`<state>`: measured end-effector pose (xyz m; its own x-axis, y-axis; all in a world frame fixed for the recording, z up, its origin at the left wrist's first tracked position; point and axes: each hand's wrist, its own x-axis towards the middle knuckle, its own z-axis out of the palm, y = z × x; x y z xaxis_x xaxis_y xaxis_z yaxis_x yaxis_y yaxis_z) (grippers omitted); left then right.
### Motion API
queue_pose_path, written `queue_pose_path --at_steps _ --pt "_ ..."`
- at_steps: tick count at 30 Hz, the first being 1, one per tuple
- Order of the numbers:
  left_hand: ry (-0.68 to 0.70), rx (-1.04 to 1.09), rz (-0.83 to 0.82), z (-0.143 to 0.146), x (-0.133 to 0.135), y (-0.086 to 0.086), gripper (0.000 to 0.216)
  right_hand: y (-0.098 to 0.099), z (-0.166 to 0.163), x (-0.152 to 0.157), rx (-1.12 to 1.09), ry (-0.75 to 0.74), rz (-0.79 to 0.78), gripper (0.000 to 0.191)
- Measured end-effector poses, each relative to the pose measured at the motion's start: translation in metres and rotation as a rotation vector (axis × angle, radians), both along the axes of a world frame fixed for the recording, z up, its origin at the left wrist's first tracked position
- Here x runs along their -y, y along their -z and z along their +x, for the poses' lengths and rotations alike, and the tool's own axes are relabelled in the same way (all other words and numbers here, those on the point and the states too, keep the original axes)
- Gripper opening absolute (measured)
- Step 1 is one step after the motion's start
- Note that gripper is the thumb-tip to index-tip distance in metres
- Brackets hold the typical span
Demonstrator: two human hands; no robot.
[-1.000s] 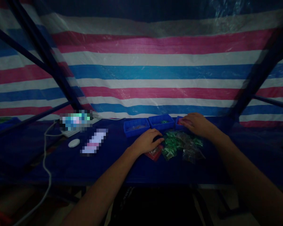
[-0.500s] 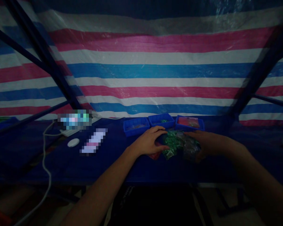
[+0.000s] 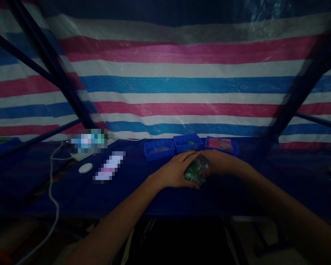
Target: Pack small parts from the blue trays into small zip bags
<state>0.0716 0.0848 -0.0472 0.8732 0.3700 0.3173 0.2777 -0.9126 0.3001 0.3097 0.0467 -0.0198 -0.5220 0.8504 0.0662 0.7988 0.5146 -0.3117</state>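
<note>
A bunch of crinkled clear and green plastic packets lies on the blue table, squeezed between my two hands. My left hand curves round its left side, thumb at the near edge and fingers over the far side. From the right, my right hand cups the bunch; its fingertips meet those of the left hand at the far side and are partly hidden. The red packet seen earlier is out of sight. Just beyond stand three blue bins: the left bin, the middle bin with something green inside, and the right bin holding red packets.
On the left of the table lie a white oval object and a blurred-out flat object. Behind them is another blurred item, with a white cable hanging off the edge. A striped sheet hangs behind.
My right hand has moved left toward my left hand, pressing the spread packets into a tighter bunch. The red packet by my left hand no longer shows.
</note>
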Motion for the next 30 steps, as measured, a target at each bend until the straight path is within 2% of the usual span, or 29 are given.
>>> queue_pose_path --at_steps 3,6,9,11,13,15,18,23,25,30 --pt "-0.021 0.014 -0.004 -0.007 -0.007 -0.003 0.120 -0.006 0.006 -0.008 0.040 0.035 0.008 0.068" --pt "-0.025 0.020 0.004 -0.010 -0.010 -0.006 0.116 -0.015 0.027 -0.021 0.054 0.128 0.007 0.070" --pt "-0.012 0.032 0.022 -0.009 -0.009 -0.008 0.110 -0.019 0.051 -0.037 -0.026 0.223 0.077 0.051" --pt "0.004 0.040 0.039 -0.007 -0.006 -0.010 0.105 -0.014 0.060 -0.044 -0.002 0.320 0.204 0.045" --pt "0.005 0.057 0.069 -0.003 -0.004 -0.011 0.093 -0.005 0.063 -0.049 0.076 0.375 0.243 0.038" --pt "-0.038 0.088 0.115 -0.001 -0.005 -0.012 0.074 0.006 0.059 -0.050 0.123 0.379 0.234 0.035" --pt "-0.196 0.150 0.197 -0.002 -0.015 -0.009 0.051 0.018 0.049 -0.050 0.121 0.357 0.282 0.040" --pt "-0.438 0.118 0.275 -0.013 -0.050 0.003 0.046 0.026 0.041 -0.049 0.111 0.360 0.334 0.049" --pt "-0.466 0.101 0.259 -0.017 -0.062 0.006 0.041 0.028 0.042 -0.050 0.104 0.329 0.360 0.050" --pt "-0.378 0.115 0.209 -0.020 -0.077 0.006 0.028 0.032 0.043 -0.052 0.128 0.250 0.372 0.045"
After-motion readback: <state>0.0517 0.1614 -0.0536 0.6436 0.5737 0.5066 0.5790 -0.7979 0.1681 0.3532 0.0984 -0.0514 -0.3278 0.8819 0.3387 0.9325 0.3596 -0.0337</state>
